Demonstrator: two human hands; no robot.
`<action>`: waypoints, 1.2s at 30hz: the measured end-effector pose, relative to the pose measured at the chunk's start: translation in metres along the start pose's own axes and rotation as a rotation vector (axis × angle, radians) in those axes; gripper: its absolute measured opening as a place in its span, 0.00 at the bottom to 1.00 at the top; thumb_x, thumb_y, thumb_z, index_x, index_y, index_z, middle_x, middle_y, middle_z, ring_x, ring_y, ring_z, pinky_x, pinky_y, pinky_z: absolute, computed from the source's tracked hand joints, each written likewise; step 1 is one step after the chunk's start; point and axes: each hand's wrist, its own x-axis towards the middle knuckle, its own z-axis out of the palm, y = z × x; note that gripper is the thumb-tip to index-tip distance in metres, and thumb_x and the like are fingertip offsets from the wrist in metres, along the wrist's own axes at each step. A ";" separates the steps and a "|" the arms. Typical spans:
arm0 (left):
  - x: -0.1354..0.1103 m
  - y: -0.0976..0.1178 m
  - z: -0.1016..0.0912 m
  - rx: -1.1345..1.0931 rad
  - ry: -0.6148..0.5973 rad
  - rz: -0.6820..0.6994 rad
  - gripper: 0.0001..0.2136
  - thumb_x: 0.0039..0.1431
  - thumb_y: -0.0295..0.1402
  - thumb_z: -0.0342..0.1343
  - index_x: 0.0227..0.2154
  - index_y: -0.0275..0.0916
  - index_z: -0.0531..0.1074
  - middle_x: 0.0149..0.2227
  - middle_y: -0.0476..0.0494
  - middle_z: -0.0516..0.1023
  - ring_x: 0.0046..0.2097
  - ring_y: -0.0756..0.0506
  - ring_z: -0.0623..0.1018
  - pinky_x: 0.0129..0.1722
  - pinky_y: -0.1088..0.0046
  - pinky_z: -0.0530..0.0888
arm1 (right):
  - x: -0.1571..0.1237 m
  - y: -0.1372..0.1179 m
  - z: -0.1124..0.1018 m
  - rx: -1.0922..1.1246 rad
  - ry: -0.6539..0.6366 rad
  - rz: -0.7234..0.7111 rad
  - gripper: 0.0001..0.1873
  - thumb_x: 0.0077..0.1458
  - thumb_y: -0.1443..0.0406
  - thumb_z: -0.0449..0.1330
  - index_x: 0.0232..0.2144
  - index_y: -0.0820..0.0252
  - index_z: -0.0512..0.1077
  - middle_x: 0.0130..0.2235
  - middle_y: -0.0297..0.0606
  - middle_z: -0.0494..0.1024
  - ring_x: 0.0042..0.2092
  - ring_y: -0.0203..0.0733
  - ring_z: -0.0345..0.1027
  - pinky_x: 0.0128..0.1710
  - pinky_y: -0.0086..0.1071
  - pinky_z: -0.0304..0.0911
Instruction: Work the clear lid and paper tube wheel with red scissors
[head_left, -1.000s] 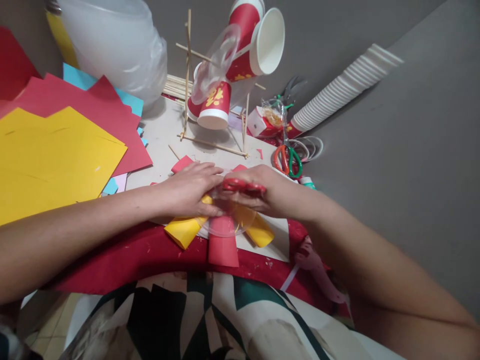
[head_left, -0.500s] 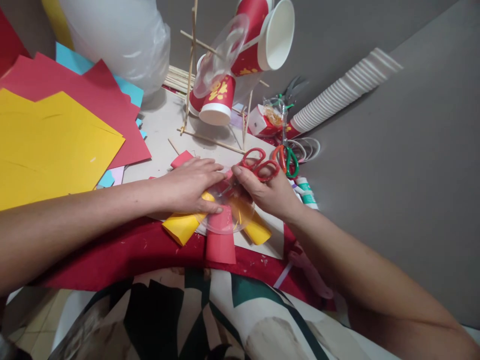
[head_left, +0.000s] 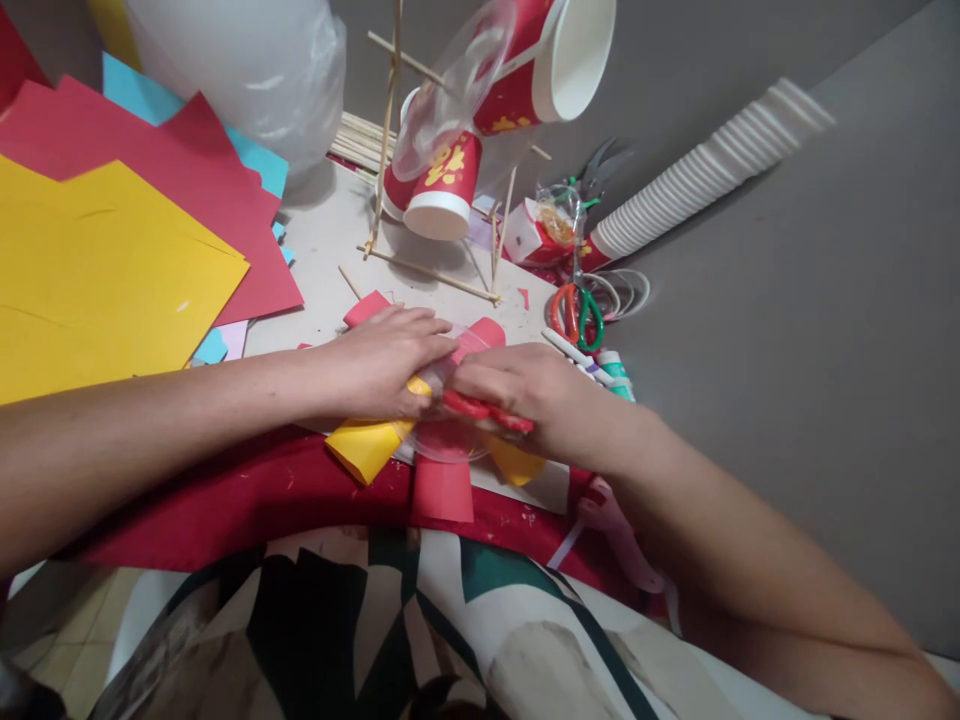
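Note:
My right hand (head_left: 525, 385) is closed around red-handled scissors (head_left: 491, 412); their blades are hidden. The scissors are over a clear plastic disc (head_left: 457, 445) with rolled red and yellow paper pieces set around it. A red paper roll (head_left: 443, 492) points towards me, a yellow roll (head_left: 367, 447) sticks out to the left, and another yellow roll (head_left: 517, 463) is partly under my right hand. My left hand (head_left: 394, 360) lies over the left side of the disc with its fingers stretched out, pressing it to the white board (head_left: 300, 320).
Behind the disc stands a stick frame (head_left: 427, 272) with red paper cups (head_left: 450, 180). Yellow sheets (head_left: 112, 280) and red sheets (head_left: 255, 260) lie left. A stack of cups (head_left: 712, 170), scissors with orange and green handles (head_left: 576, 315) and a pink tool (head_left: 622, 540) are on the right.
My right hand has turned over and moved slightly left with the scissors, whose handles now point down towards the disc. My left hand stays on the disc, its thumb drawn in a little.

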 end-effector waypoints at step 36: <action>0.000 -0.001 0.002 -0.003 0.023 0.021 0.28 0.60 0.44 0.63 0.59 0.34 0.70 0.66 0.32 0.67 0.68 0.33 0.62 0.68 0.54 0.56 | 0.006 -0.008 0.001 0.405 0.301 0.496 0.32 0.55 0.39 0.61 0.16 0.58 0.68 0.17 0.35 0.71 0.20 0.36 0.66 0.20 0.30 0.61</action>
